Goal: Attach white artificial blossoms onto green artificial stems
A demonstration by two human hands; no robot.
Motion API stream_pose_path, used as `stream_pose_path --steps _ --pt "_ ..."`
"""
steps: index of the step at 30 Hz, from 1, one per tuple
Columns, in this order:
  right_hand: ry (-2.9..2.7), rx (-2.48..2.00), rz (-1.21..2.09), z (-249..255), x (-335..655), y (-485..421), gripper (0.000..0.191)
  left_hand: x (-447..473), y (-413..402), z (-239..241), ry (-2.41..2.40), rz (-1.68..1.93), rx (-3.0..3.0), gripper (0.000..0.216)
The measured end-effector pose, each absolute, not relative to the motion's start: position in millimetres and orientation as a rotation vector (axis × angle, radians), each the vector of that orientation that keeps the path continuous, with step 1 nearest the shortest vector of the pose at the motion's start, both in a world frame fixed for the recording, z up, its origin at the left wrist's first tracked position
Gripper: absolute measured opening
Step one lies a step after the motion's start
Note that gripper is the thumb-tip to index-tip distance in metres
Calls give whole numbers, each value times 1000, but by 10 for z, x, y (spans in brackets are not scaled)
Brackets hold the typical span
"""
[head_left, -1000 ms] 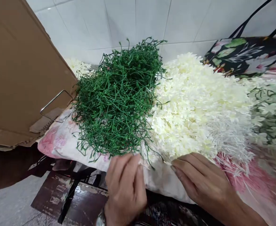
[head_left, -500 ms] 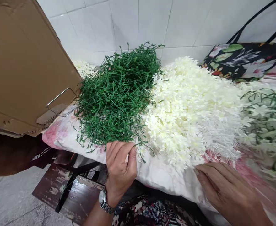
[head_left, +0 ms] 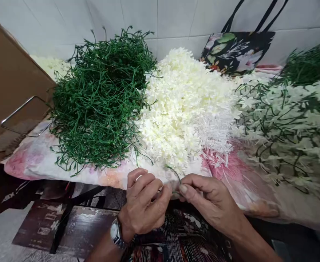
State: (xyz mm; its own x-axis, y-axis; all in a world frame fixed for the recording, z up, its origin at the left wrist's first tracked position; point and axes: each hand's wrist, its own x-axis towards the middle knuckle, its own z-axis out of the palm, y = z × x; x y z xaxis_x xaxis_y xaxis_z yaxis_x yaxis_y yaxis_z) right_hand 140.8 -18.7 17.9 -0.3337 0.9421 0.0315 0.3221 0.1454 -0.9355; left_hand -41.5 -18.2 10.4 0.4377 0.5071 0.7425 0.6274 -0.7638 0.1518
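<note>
My left hand and my right hand meet at the front edge of the cloth, fingers pinched together. Between them runs a thin green plastic stem, curving up from the fingertips; both hands pinch it. Just beyond the hands lies a big heap of white artificial flowers. To its left is a tangled pile of green stems. A watch sits on my left wrist.
A floral cloth covers the work surface. Assembled green stems with white flowers lie at the right. A floral bag leans on the tiled wall. Cardboard with a metal handle stands at the left. A dark wooden stool sits below.
My left hand left the green pile holding a stem and moved toward the middle. My right hand came in from the right and pinched the same stem. The view swung right.
</note>
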Motion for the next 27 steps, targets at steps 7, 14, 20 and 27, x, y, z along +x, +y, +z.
stream_pose_path --steps 7,14,20,27 --pt "-1247 -1211 1385 47 1341 -297 27 -366 -396 -60 -1534 -2002 -2365 43" --pt "-1532 -1095 1157 18 1123 -279 24 -200 -354 25 -2145 -2586 -2736 23" --pt "-1945 -998 582 68 1255 -277 17 -132 -197 118 -2296 -3019 -2120 12" --pt "-2043 -1310 -169 76 2126 -48 12 -207 -145 77 -2445 -2566 -2262 15"
